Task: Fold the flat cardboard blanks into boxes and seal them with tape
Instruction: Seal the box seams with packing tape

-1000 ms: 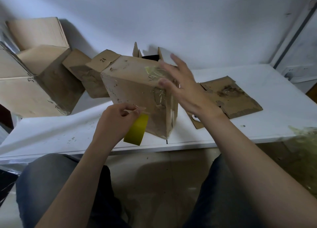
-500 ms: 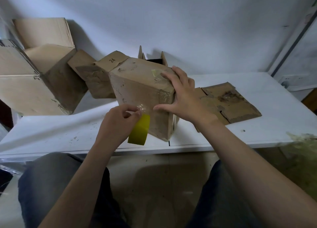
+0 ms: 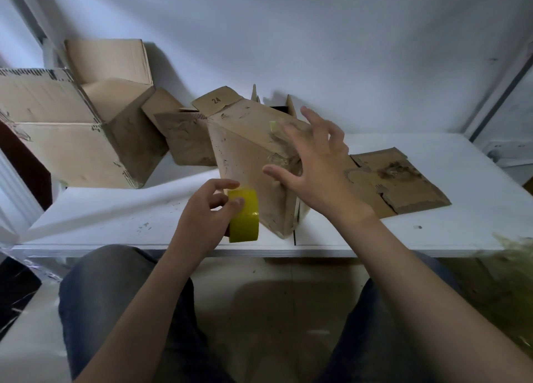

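Observation:
A folded brown cardboard box [image 3: 248,157] lies tilted on the white table [image 3: 115,209], with clear tape across its near end. My left hand [image 3: 204,212] grips a yellow roll of tape [image 3: 244,214] just in front of the box's lower left corner. My right hand [image 3: 314,166] hovers with spread fingers at the box's right end, blurred; I cannot tell whether it touches the cardboard. A flat cardboard blank [image 3: 395,186] lies on the table to the right of the box.
Two larger open boxes [image 3: 72,129] stand at the back left, and a smaller box with a flap marked 24 [image 3: 184,140] sits behind the taped box. My knees are under the table's front edge. A greenish heap [image 3: 513,267] shows at the right.
My right hand has lifted off the box's end and spread its fingers. My left hand has turned the tape roll so its yellow face shows more.

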Demonstrator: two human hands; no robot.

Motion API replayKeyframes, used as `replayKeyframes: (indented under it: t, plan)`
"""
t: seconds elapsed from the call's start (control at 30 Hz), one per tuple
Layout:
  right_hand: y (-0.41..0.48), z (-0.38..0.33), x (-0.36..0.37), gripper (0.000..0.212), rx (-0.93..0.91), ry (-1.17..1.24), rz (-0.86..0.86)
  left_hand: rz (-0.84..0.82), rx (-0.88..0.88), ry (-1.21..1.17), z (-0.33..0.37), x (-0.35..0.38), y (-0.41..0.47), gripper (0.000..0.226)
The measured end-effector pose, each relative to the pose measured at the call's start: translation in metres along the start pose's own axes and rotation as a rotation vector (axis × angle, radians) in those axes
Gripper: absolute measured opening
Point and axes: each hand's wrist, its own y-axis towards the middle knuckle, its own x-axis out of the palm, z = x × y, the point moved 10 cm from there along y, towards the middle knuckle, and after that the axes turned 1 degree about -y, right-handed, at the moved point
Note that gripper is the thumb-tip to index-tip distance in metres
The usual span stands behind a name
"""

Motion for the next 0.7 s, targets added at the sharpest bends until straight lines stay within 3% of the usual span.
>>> replayKeyframes:
  t: [0.07, 0.13, 0.27, 0.4, 0.53, 0.63, 0.7]
  plan:
    - [-0.015, -0.02, -0.017, 0.068, -0.07, 0.134, 0.054, -0.045, 0.025, -0.046, 0.004, 0.002, -0.011, 0.026]
    - [-0.03, -0.03, -0.012, 0.061, -0.07, 0.236, -0.055, -0.105, 0.044, -0.101, 0.009, 0.007, -0.023, 0.025]
    - [-0.049, -0.025, 0.005, 0.044, 0.051, 0.353, -0.241, -0.194, 0.093, -0.17, 0.017, 0.016, -0.044, 0.028]
    - [-0.055, -0.017, 0.007, 0.008, 0.145, 0.572, -0.212, -0.237, 0.149, -0.103, 0.023, 0.026, -0.055, 0.031]
    - [-0.06, -0.018, 0.007, 0.007, 0.153, 0.597, -0.186, -0.22, 0.156, -0.067, 0.018, 0.029, -0.058, 0.043]
    - [-0.062, -0.023, 0.012, 0.008, 0.122, 0.529, -0.2, -0.179, 0.021, -0.173, 0.007, 0.032, -0.054, 0.072]
    - [-0.064, -0.024, 0.014, 0.01, 0.1, 0.49, -0.197, -0.105, -0.036, -0.169, 0.002, 0.028, -0.046, 0.072]
